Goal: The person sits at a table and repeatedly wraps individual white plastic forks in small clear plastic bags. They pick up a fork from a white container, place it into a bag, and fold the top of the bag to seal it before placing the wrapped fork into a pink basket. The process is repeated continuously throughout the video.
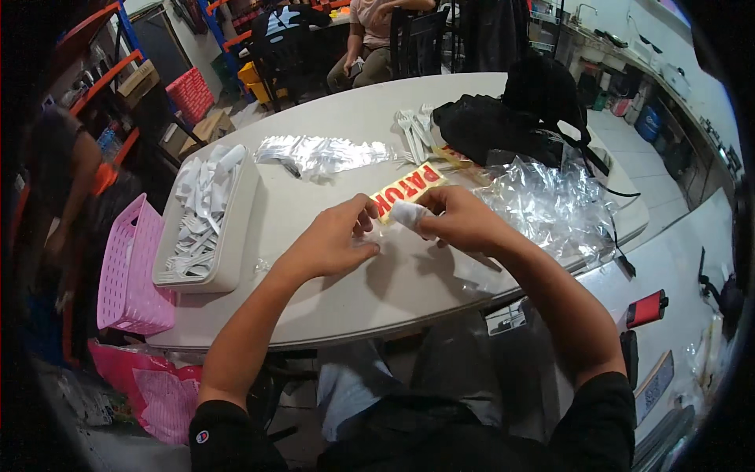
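Note:
My right hand [468, 218] is closed, its fingers pinching a small white wrapped bundle [409, 214] whose exact kind I cannot make out. Just left of it, my left hand [340, 236] hovers over the table with curled fingers and the thumb apart. A bit of clear film may lie by its fingertips. Behind both hands lies a yellow label strip [407, 189] with red lettering. White plastic forks [413, 134] rest beyond it. On the left, a pale bin [245, 212] holds many white plastic forks and spoons [206, 197].
Clear plastic bags [550, 208] are heaped right of my right hand, with a black bag [503, 126] behind. A strip of clear sleeves [322, 155] lies at the back. A pink basket [126, 267] stands beside the bin. A person [373, 35] sits across the table [314, 318].

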A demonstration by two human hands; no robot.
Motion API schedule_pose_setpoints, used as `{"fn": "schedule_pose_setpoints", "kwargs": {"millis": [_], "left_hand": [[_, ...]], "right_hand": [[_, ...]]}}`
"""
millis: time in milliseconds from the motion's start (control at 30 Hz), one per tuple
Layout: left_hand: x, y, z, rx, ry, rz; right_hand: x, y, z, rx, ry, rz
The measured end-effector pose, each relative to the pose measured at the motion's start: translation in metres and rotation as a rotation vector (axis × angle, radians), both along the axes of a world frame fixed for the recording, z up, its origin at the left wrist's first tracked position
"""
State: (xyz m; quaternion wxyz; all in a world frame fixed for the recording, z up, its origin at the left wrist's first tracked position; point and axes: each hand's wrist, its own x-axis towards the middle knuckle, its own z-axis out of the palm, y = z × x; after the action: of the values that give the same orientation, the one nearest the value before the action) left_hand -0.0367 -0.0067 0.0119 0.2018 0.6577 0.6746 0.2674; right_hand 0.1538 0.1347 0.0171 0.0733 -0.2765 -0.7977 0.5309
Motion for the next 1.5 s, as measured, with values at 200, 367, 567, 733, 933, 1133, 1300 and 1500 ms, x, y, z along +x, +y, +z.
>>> {"fn": "schedule_pose_setpoints", "kwargs": {"millis": [200, 367, 567, 733, 933, 1133, 1300, 1500], "left_hand": [[-0.012, 0.007, 0.005, -0.087, 0.135, -0.213], [-0.018, 0.012, 0.013, -0.154, 0.045, -0.219], [-0.029, 0.005, -0.009, -0.010, -0.097, -0.146], [-0.018, 0.005, -0.018, 0.069, 0.058, -0.168], [-0.003, -0.007, -0.011, 0.128, 0.286, -0.153], [-0.007, -0.004, -0.017, 0.096, 0.220, -0.165], [-0.011, -0.004, -0.017, 0.164, 0.227, -0.177], [-0.012, -0.001, -0.016, 0.176, 0.085, -0.179]], "right_hand": [[-0.003, 0.009, -0.013, -0.282, 0.069, 0.023], [-0.001, 0.001, -0.006, -0.250, -0.015, -0.038], [-0.003, -0.001, -0.005, -0.337, 0.015, -0.101], [-0.002, 0.000, -0.010, -0.371, 0.014, -0.069], [0.000, 0.003, -0.001, -0.388, 0.043, -0.070], [0.002, 0.000, 0.000, -0.393, 0.055, -0.061], [0.002, 0.004, -0.003, -0.399, 0.050, -0.051], [0.002, 0.007, -0.007, -0.363, -0.013, 0.000]]}}
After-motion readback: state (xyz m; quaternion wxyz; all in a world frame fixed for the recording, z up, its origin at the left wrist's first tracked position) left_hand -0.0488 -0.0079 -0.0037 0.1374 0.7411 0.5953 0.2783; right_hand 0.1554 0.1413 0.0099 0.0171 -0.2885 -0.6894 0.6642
